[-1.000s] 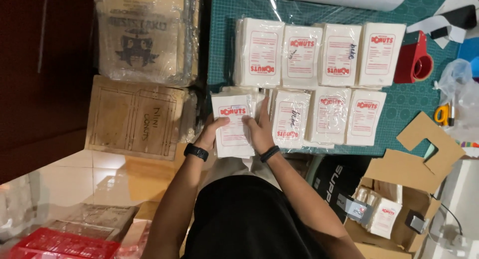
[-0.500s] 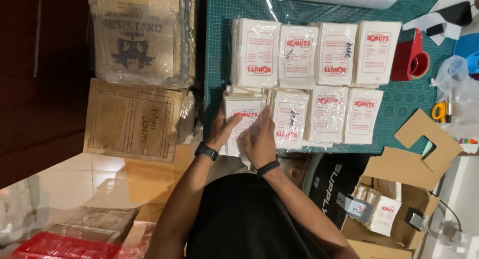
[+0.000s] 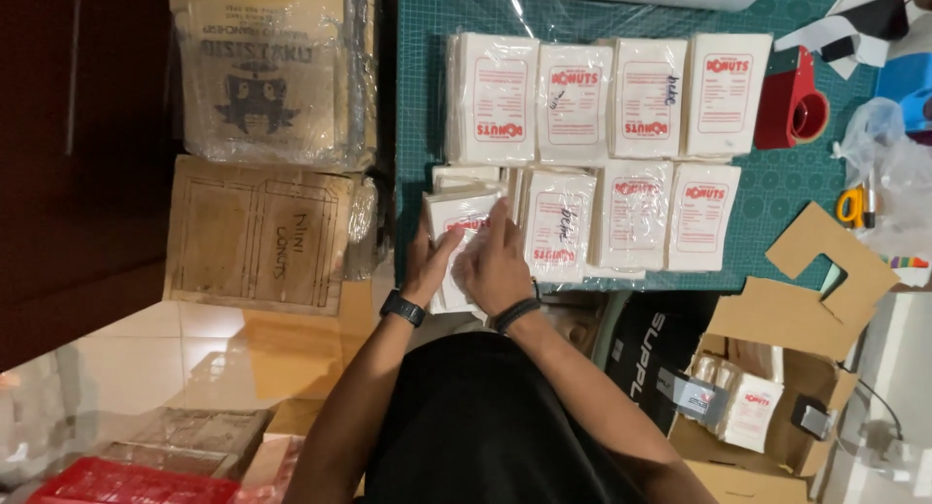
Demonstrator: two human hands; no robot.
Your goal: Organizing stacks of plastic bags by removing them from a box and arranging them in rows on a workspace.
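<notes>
On the green gridded cutting mat [image 3: 777, 203] covering the worktop, both hands press flat on a white plastic-wrapped packet with a red-printed label [image 3: 456, 234], lying at the mat's near left corner. The left hand [image 3: 427, 266] and right hand [image 3: 493, 261] lie open-palmed on top, grip closed round nothing. It looks light, soft and slippery in its film; its long edges seem the best hold. Seven similar packets [image 3: 631, 125] fill two rows across the mat. Off its left edge lie brown cardboard packs [image 3: 257, 227]; at its right edge, a red tape dispenser [image 3: 791, 101].
</notes>
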